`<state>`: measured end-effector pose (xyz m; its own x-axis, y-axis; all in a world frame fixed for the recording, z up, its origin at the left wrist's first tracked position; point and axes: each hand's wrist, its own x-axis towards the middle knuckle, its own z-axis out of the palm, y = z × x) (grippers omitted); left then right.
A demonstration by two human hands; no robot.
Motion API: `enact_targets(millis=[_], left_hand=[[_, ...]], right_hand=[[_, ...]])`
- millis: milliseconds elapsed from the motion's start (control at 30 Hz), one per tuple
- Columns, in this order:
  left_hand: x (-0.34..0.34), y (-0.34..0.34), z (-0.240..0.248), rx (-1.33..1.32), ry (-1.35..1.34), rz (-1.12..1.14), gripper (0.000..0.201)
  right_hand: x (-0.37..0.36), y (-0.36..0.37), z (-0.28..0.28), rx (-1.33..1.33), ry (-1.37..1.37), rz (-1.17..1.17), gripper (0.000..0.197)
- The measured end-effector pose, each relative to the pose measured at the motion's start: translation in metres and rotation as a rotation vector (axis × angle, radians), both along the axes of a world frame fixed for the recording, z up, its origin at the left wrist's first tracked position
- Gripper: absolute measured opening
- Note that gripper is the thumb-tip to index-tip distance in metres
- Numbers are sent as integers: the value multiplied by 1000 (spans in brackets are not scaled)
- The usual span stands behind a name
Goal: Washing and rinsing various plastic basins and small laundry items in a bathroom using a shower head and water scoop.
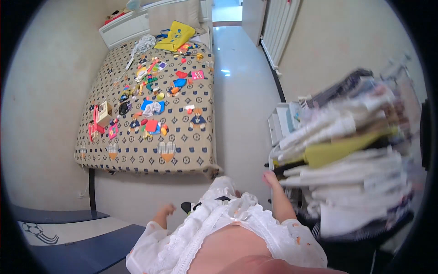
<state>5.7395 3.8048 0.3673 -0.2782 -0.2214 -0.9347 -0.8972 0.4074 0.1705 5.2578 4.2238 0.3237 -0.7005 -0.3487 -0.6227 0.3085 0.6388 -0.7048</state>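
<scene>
My left hand (169, 209) hangs low beside my white lace-trimmed top, its fingers curled in and nothing seen in them. Farther right, my right hand (270, 178) is closed at the near left side of a packed clothes rack. Whether it grips the rack, a garment or nothing is too small to make out. Beside it hang white clothes (351, 176), a yellow-green garment (340, 150) and a dark piece (292, 170). The clothes look smeared by motion.
Ahead on the left stands a bed (191, 157) with a patterned cover, strewn with small colourful toys and a yellow bag (175, 36). A tiled walkway (244, 91) leads to an open door (253, 20). White drawers (279, 123) stand by the rack; a blue-and-white cabinet (77, 233) is at lower left.
</scene>
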Motion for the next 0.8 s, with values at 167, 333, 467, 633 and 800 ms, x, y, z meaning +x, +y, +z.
enact_targets(millis=[167, 333, 467, 633, 800], left_hand=[[7, 17, 5, -77, -185, 113, 32], [-184, -98, -17, -187, -91, 65, 33], [-478, -274, -30, -735, 258, -146, 34], [-925, -379, 120, -109, 1112, 427, 32], [-1062, -467, 85, -209, 1075, 275, 27]], right_hand=[[-189, -158, 58, -132, 2, -11, 23], [-345, -186, 30, 9, 115, 136, 27], [-412, -181, 50, 199, -104, 27, 25], [-496, -134, 41, 356, -424, -374, 21], [-680, -206, 33, 332, -404, -480, 22]])
